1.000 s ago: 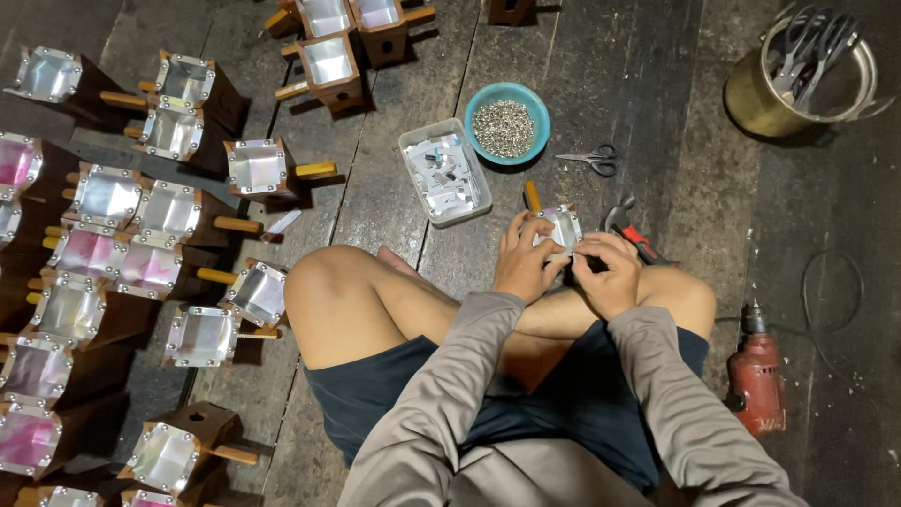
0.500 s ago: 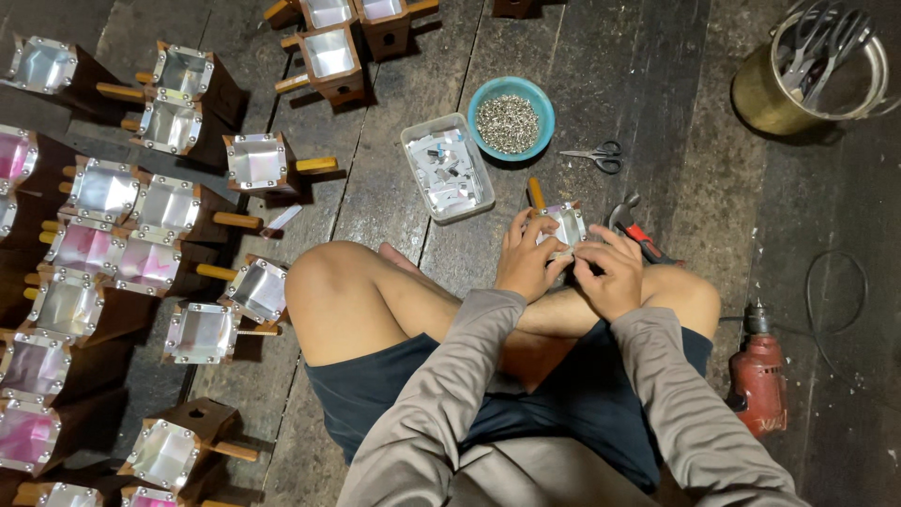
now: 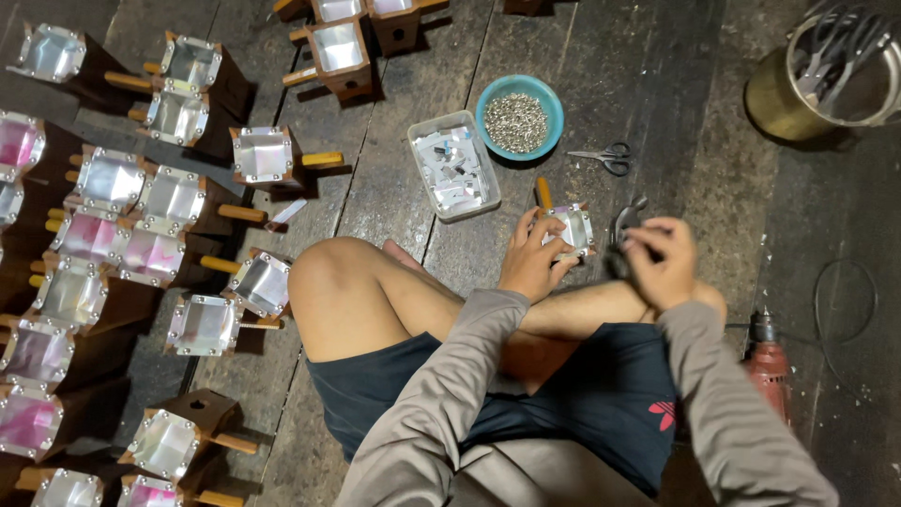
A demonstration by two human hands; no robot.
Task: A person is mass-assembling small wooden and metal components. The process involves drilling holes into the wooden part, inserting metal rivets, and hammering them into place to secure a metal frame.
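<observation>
I sit cross-legged on a dark plank floor. My left hand (image 3: 527, 255) grips a small wooden box lined with shiny metal sheet (image 3: 569, 228), its wooden peg pointing away from me. My right hand (image 3: 660, 262) is just to the right of the box, closed around a dark metal hand tool (image 3: 622, 237) whose head sits near the box's right edge. A blue bowl of small metal tacks (image 3: 519, 118) and a clear plastic tray of metal scraps (image 3: 454, 176) lie on the floor just beyond my hands.
Many finished metal-lined wooden boxes (image 3: 175, 202) cover the floor to my left. Small scissors (image 3: 603, 157) lie right of the bowl. A brass can of tools (image 3: 831, 80) stands at the far right. A red power drill (image 3: 768, 361) lies by my right knee.
My right hand has pulled away from the box to the right with the tool in it. My left hand has kept its hold on the box.
</observation>
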